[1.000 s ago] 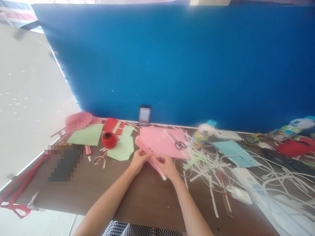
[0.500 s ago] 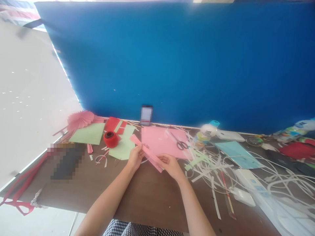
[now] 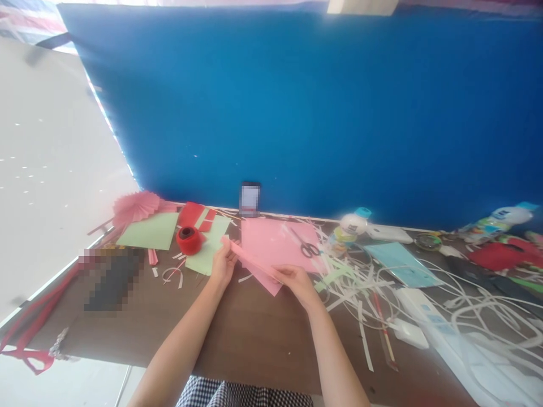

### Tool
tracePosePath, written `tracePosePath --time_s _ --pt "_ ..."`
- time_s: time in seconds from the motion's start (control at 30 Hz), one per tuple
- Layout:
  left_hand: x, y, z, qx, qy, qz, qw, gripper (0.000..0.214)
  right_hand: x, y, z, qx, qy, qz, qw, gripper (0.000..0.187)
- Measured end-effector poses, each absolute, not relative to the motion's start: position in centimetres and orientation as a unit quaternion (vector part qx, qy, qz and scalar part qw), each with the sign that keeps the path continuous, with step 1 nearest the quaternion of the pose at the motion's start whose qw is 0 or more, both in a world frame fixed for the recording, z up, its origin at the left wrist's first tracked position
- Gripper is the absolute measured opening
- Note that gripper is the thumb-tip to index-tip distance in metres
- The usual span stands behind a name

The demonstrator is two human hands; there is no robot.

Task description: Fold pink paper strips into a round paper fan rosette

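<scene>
A folded pink paper strip (image 3: 253, 260) is stretched slantwise between my hands, above the table. My left hand (image 3: 224, 263) pinches its upper left end, and my right hand (image 3: 292, 280) grips the lower right end with thumb and fingers. Behind the strip lies a larger sheet of pink paper (image 3: 267, 236) with black-handled scissors (image 3: 310, 249) on its right part. Left of my left hand are a green paper sheet (image 3: 203, 261) and a red roll (image 3: 189, 242).
White and green paper strips (image 3: 339, 282) and white cables lie tangled to the right, beside a bottle (image 3: 350, 229) and a blue packet (image 3: 401, 263). A phone (image 3: 250, 199) leans on the blue partition (image 3: 271, 113). A pink paper fan (image 3: 136, 208) lies far left.
My left hand has shifted a little to the left along the pink strip's upper end. The strip has tilted, showing a narrower fold edge and a pointed lower flap.
</scene>
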State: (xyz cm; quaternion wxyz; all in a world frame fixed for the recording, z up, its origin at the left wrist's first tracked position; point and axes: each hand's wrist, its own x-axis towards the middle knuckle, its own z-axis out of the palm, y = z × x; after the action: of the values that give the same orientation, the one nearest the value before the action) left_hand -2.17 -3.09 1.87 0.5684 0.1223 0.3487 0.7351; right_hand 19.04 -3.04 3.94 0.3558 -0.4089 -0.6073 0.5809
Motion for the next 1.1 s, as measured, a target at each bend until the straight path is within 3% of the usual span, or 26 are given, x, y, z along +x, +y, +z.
tracePosePath --time_s 0.17,0.37,0.43,0.6,0.7,0.87,1.0,1.1 --pt "-2.4 -3.0 1.8 0.195 0.374 0.744 0.518 0.031 19.0 -2.3 2.5 -0.453 -0.65 0.481 0.375 0.028" --pt "-2.4 -2.6 0.5 0.251 0.45 0.742 0.429 0.035 21.5 -1.1 2.5 -0.533 -0.688 0.121 0.477 0.029" --pt "-2.4 -2.5 0.2 0.243 0.466 0.739 0.42 0.035 23.3 -1.3 2.9 -0.585 -0.674 0.091 0.442 0.029" --pt "-2.3 -2.5 0.2 0.238 0.474 0.733 0.426 0.034 25.4 -3.7 2.4 -0.623 -0.754 0.039 0.205 0.023" --pt "-2.3 -2.4 0.1 0.257 0.497 0.725 0.402 0.035 25.0 -4.5 2.1 -0.617 -0.766 -0.035 0.178 0.017" --pt "-2.3 -2.2 -0.6 0.377 0.604 0.654 0.257 0.045 23.9 -3.2 4.2 -0.602 -0.722 -0.121 0.32 0.022" --pt "-2.1 -2.4 -0.8 0.5 0.629 0.59 0.078 0.041 22.0 -1.6 5.7 -0.546 -0.689 -0.034 0.474 0.027" --pt "-1.8 -2.6 -0.6 0.57 0.605 0.556 -0.011 0.036 20.3 -1.1 5.6 -0.529 -0.667 0.088 0.517 0.027"
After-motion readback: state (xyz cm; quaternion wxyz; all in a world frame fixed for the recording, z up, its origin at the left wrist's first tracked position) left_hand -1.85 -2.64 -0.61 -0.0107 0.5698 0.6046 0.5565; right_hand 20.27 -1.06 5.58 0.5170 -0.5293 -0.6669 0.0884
